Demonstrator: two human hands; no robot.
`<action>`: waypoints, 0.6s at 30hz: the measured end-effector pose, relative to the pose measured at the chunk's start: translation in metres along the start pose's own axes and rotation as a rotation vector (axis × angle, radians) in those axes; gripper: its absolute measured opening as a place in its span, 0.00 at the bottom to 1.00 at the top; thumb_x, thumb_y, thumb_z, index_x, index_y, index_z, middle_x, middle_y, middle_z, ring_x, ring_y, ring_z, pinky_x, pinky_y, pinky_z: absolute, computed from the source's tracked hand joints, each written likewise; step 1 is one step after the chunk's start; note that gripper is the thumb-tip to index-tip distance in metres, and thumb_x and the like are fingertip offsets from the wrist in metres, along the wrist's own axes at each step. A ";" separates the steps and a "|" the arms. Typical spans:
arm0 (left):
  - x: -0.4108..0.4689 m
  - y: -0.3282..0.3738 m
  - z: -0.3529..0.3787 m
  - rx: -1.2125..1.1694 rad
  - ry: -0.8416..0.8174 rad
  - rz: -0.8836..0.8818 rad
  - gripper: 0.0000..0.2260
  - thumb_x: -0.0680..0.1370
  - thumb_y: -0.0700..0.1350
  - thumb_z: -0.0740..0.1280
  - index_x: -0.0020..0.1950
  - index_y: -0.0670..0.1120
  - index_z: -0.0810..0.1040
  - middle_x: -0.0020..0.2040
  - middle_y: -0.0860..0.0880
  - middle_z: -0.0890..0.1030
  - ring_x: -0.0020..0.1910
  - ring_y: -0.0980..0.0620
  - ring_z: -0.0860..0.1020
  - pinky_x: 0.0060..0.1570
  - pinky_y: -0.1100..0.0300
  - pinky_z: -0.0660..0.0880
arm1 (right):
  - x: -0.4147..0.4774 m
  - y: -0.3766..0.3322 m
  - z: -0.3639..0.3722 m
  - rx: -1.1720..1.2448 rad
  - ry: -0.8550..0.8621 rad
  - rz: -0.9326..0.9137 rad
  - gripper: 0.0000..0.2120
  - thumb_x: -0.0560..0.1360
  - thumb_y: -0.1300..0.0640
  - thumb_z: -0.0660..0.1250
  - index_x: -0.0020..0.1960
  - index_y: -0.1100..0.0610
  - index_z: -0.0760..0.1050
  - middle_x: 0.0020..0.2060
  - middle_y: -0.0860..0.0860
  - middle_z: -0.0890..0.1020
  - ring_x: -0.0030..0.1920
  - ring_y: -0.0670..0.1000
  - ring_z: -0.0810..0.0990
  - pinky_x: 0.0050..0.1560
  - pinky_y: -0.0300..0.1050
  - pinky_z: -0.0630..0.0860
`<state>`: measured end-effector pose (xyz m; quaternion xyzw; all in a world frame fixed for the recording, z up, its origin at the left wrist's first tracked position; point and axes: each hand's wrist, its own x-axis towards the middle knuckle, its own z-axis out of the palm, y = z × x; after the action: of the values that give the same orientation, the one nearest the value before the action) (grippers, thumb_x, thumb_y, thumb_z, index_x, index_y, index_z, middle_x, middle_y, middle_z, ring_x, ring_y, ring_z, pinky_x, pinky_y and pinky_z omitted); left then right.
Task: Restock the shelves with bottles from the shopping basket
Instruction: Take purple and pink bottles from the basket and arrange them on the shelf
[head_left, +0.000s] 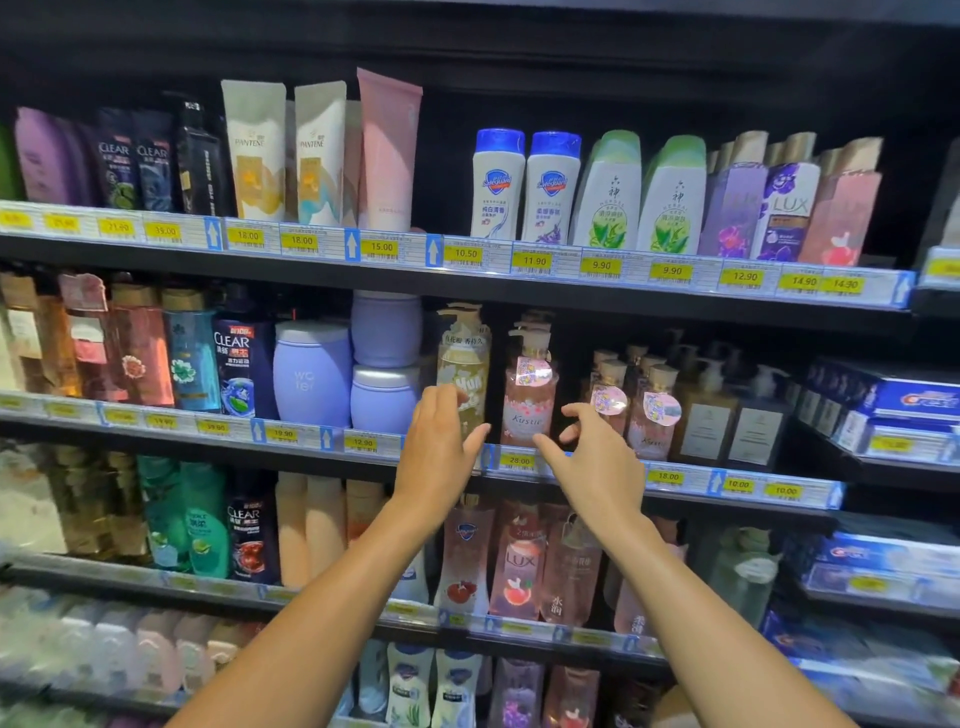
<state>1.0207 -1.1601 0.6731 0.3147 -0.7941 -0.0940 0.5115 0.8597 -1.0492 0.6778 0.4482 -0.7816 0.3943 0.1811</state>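
The fingers (441, 408) of the left hand (439, 452) are lying fairly straight and close together in front of a pale yellow pump bottle (464, 358), thumb sticking out sideways. I cannot tell whether they are touching it or only hovering before it. The fingers (584, 415) of the right hand (597, 462) are sitting apart and loosely curled, clamping nothing.

Between the two hands a pink pump bottle (529, 400) is standing upright near the front of the shelf (675, 477), label facing out. Neither hand is gripping it. The shopping basket is not showing from where I am looking.

To my eye the step in hand is squaring this bottle into its slot. Doing that well means bringing both palms onto the body of the bottle, low down, rather than onto the pump head, which would tip it. Then it is a matter of sliding it straight back until its base is sitting wholly behind the price strip (519, 461) and its label is facing forward.

The gap is looking tight. The yellow bottle is standing just beside it on the left, and the tagged pink bottles (649, 415) are crowding in on the right, their paper tags hanging where a careless knuckle could catch them. Further left, the lilac jars (384, 400) are stacking two high, so the left elbow ought to be staying well away from them.
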 end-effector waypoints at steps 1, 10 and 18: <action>-0.001 0.005 0.003 -0.013 -0.017 0.015 0.16 0.79 0.48 0.74 0.61 0.46 0.71 0.58 0.49 0.74 0.57 0.51 0.75 0.53 0.60 0.73 | -0.002 0.003 -0.002 0.002 0.036 0.006 0.23 0.76 0.36 0.70 0.66 0.45 0.72 0.45 0.38 0.78 0.44 0.43 0.78 0.38 0.43 0.73; 0.001 0.031 0.030 -0.040 -0.100 0.000 0.25 0.77 0.51 0.75 0.68 0.47 0.68 0.64 0.47 0.76 0.59 0.46 0.79 0.53 0.54 0.78 | 0.004 0.041 -0.017 -0.062 0.103 0.194 0.14 0.75 0.35 0.68 0.51 0.43 0.71 0.42 0.40 0.82 0.46 0.52 0.82 0.46 0.52 0.78; 0.006 0.036 0.036 -0.033 -0.110 -0.030 0.24 0.76 0.53 0.76 0.64 0.49 0.66 0.61 0.47 0.76 0.56 0.45 0.80 0.49 0.51 0.79 | 0.013 0.044 -0.026 -0.171 0.037 0.264 0.17 0.74 0.32 0.68 0.44 0.46 0.79 0.34 0.43 0.76 0.39 0.50 0.73 0.43 0.47 0.72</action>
<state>0.9734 -1.1418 0.6777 0.3124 -0.8144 -0.1318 0.4709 0.8143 -1.0235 0.6824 0.3174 -0.8609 0.3549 0.1796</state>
